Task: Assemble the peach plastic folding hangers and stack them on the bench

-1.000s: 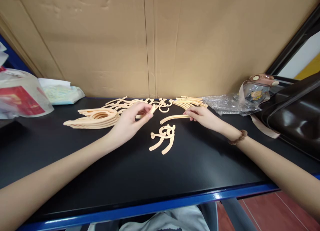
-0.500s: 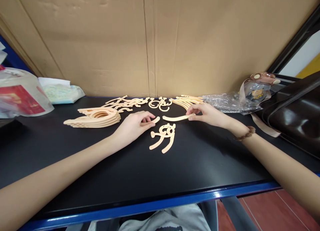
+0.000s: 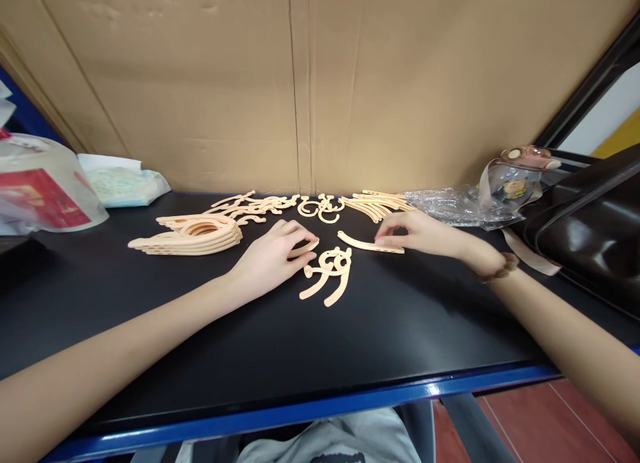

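Between the thumb and fingers of my left hand (image 3: 275,253) is a peach-coloured curved plastic strip (image 3: 303,249), mostly covered by the fingers. My right hand (image 3: 407,233) pinches a second strip, a hanger arm (image 3: 363,243), whose holed end points left. Just in front of both hands lie a loose hook piece and curved arms (image 3: 330,273), overlapping on the black table. Left of my left hand sits a stack of folded plastic hangers (image 3: 195,236). Behind my right hand are several loose hanger arms (image 3: 375,203).
Loose hooks (image 3: 320,208) and more arm pieces (image 3: 260,204) lie along the cardboard (image 3: 200,83) at the back. A tissue pack (image 3: 130,183) and a plastic bag (image 3: 45,189) stand at left. Clear wrap (image 3: 450,206), a bottle (image 3: 515,179) and a dark bag (image 3: 590,229) occupy the right.
My right hand has shifted slightly right and tipped its hanger arm, so the outer end now sits lower. My left hand has turned the strip it holds more between its fingers.
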Tool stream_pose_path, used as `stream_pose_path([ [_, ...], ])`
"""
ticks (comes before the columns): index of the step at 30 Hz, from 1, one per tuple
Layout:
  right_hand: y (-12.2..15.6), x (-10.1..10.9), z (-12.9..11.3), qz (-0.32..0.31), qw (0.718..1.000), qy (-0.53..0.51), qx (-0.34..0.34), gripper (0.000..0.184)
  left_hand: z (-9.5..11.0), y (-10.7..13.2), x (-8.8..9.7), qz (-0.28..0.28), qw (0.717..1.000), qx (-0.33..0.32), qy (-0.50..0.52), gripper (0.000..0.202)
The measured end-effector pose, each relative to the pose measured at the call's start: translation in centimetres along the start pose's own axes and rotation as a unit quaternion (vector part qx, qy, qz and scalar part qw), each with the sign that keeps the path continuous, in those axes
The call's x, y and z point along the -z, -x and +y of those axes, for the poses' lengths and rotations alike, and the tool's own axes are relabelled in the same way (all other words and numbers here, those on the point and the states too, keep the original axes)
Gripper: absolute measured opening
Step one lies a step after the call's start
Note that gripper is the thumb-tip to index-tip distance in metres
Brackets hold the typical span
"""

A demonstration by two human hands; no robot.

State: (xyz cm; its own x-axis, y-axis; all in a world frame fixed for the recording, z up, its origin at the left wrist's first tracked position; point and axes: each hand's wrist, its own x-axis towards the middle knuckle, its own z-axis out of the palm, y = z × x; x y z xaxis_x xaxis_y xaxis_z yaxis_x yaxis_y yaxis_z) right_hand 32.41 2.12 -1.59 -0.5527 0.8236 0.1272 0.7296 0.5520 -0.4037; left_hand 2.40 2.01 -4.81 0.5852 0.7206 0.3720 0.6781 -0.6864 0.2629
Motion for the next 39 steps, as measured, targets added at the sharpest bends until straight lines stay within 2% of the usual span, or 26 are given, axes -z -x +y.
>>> stream_pose_path([
  [2,-0.3,-1.2,-0.8,0.076,0.996,0.016,0.043,0.027,0.2,0.1,0.1,0.002,1.0,-0.016,-0.013,0.025],
  [4,-0.5,-2.4,-1.8,0.093,0.993,0.006,0.07,0.027,0.5,0.1,0.2,-0.005,0.999,-0.039,-0.021,0.026],
  [9,-0.2,-3.9,-4.2,0.037,0.987,0.032,0.151,0.025,1.4,0.2,0.3,-0.019,0.994,-0.097,-0.035,0.026],
  [12,0.0,-4.0,-4.4,0.014,0.985,0.035,0.166,0.024,1.6,0.3,0.3,-0.021,0.993,-0.112,-0.039,0.026],
  [17,0.2,-3.7,-4.5,0.025,0.986,0.044,0.162,0.025,1.8,0.3,0.7,-0.006,0.992,-0.124,-0.018,0.028],
  [20,0.3,-3.4,-4.9,0.031,0.985,0.057,0.159,0.028,2.3,0.4,1.2,-0.022,0.99,-0.14,0.0,0.026],
  [26,0.2,-3.2,-4.7,0.047,0.992,0.089,0.081,0.03,3.3,0.5,1.7,-0.061,0.983,-0.167,-0.051,0.025],
  [33,0.0,-3.5,-4.3,0.033,0.994,0.09,0.048,0.041,3.2,0.4,1.8,-0.076,0.986,-0.138,-0.059,0.02],
  [39,-0.1,-3.7,-4.5,0.036,0.999,-0.023,0.03,0.043,2.9,0.5,1.7,-0.095,0.992,-0.037,0.077,0.014],
])
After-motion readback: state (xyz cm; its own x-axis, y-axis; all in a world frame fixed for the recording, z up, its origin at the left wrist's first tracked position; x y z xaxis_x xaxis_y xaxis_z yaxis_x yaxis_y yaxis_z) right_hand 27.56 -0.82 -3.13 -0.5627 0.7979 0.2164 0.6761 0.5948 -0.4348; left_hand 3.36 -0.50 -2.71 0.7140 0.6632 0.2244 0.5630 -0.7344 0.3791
